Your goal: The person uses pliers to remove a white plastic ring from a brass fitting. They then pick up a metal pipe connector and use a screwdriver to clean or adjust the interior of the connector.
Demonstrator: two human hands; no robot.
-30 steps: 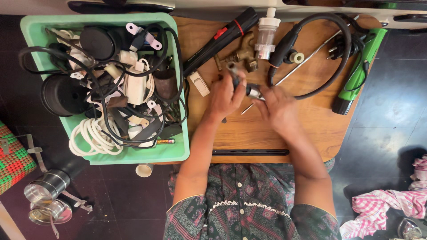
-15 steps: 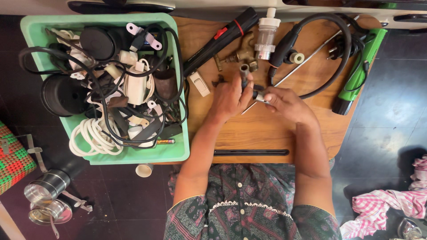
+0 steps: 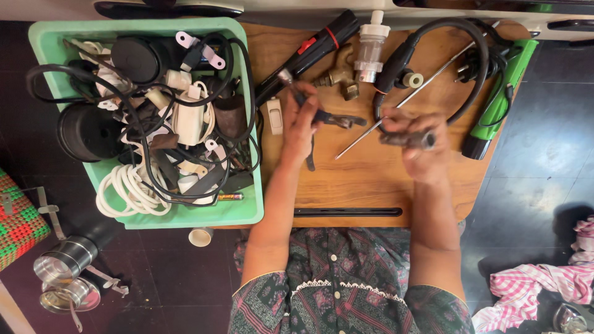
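Seen from above: a round wooden bench (image 3: 371,179) strewn with hardware. Left hand (image 3: 301,124) closed around a dark metal tool (image 3: 331,116), its thin end poking out toward 3 o'clock. Right hand (image 3: 417,145), motion-blurred, clamped on a short dark cylindrical fitting (image 3: 411,139), held apart from the tool, just at its 3 o'clock. At 12 o'clock of the hands, a brass tap (image 3: 337,75) beside a clear plastic filter (image 3: 371,49). A thin metal rod (image 3: 402,102) lying slantwise between the hands. At 9 o'clock, a green crate (image 3: 185,215) heaped with cables and plugs. At 2 o'clock, a green torch (image 3: 498,102).
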